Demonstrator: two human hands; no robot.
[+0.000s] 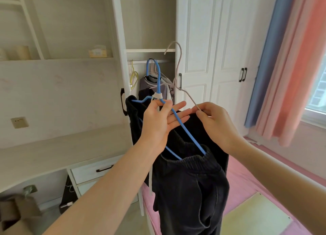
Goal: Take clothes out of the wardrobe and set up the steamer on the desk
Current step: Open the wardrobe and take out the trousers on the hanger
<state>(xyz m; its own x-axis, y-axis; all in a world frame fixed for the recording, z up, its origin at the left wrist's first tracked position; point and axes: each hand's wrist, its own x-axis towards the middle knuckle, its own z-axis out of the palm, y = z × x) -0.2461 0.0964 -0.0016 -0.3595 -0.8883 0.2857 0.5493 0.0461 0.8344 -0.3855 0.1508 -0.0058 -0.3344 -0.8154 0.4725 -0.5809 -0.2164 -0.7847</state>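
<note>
Holding two hangers before the open wardrobe [197, 40] now: my left hand [158, 123] pinches the blue hanger [159, 81] carrying the dark trousers [190, 181], my right hand [217, 124] pinches the pale hanger [178, 65] just beside it.

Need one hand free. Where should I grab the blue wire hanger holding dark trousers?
Probably grip the blue wire hanger at its white-wrapped junction, from the left: both arms meet there, and the pale wire hanger crowds the right.
</note>
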